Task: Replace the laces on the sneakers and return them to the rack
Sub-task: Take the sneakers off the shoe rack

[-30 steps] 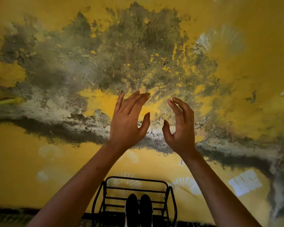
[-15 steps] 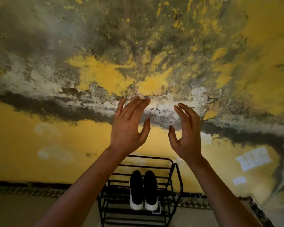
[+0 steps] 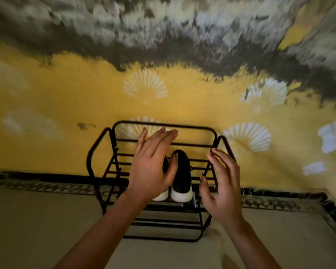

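Head camera shows me my left hand point(image 3: 151, 171) and right hand point(image 3: 221, 187) near, fingers spread wide, holding nothing. Beyond them the black sneakers point(image 3: 181, 175) sit on the rack point(image 3: 163, 223), against the far yellow wall point(image 3: 66, 94).

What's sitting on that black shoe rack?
A pair of black sneakers with white soles stands on a shelf of the shoe rack. The left hand covers most of one sneaker, so its top is hidden. The laces cannot be made out.
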The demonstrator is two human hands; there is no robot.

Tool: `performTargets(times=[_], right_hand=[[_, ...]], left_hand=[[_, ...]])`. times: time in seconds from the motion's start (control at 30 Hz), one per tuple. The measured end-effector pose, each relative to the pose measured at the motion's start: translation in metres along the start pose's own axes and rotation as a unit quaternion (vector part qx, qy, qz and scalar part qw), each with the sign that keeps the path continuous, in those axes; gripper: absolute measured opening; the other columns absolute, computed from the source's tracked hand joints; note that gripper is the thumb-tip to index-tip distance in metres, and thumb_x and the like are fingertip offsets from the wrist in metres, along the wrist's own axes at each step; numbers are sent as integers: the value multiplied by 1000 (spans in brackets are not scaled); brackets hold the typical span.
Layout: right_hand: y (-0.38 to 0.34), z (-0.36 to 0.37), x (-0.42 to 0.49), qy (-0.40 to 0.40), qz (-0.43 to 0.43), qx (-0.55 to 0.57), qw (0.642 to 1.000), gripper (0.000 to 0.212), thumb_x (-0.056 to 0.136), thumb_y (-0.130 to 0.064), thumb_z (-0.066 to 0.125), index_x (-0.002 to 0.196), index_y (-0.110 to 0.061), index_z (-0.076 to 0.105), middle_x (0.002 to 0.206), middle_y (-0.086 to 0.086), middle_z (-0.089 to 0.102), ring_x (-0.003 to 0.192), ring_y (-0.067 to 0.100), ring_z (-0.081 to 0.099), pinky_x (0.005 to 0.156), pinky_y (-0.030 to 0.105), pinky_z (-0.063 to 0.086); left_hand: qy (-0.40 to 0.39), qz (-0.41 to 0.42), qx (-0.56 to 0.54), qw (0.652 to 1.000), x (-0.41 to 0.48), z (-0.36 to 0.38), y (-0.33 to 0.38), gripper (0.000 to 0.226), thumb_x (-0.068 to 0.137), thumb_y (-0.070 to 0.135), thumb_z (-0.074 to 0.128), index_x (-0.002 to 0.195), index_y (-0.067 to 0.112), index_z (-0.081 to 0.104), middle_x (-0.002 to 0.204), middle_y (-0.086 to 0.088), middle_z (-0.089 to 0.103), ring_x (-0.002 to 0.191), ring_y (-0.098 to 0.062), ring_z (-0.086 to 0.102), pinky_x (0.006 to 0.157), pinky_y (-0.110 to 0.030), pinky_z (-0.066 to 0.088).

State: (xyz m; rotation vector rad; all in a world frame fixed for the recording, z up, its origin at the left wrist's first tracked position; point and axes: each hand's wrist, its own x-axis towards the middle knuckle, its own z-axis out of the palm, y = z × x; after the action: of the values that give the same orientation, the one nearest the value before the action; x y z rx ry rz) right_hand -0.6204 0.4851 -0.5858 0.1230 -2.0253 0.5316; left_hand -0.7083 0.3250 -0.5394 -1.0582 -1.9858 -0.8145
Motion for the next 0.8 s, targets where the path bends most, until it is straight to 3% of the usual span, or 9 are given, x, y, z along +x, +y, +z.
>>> performTargets(times=[0.23, 0.43, 0.6, 0.8], right_hand=[[83, 91, -176, -10, -7, -11, 1000, 46, 87, -20, 51, 132, -15, 44, 136, 8, 41, 128, 27, 42, 105, 42, 39], [110, 129, -275, 12, -11, -32, 999, 50, 84, -18, 52, 134, -15, 42, 135, 8, 42, 128, 27, 42, 103, 45, 40], [105, 131, -308, -7, -15, -47, 999, 53, 84, -21, 52, 135, -17, 41, 136, 5, 41, 128, 25, 42, 103, 40, 40], [104, 132, -281, -4, -22, -61, 998, 52, 84, -22, 51, 135, -17, 42, 136, 7, 44, 128, 25, 42, 104, 38, 38]], left_hand=[[38, -16, -8, 999, -165, 126, -46, 40, 87, 19, 49, 124, 5, 56, 125, -6, 59, 125, -18, 47, 115, -46, 22], [26, -11, 6, 1000, -278, 176, -56, 40, 86, 18, 53, 124, 7, 57, 124, -7, 60, 123, -17, 49, 116, -42, 21], [6, -20, 14, 1000, -315, 176, -62, 41, 86, 23, 50, 124, 8, 57, 123, -6, 61, 123, -16, 48, 116, -40, 21], [-16, -21, 41, 999, -285, 167, -79, 45, 86, 28, 46, 126, 9, 55, 125, -6, 60, 123, -17, 48, 115, -36, 17]])
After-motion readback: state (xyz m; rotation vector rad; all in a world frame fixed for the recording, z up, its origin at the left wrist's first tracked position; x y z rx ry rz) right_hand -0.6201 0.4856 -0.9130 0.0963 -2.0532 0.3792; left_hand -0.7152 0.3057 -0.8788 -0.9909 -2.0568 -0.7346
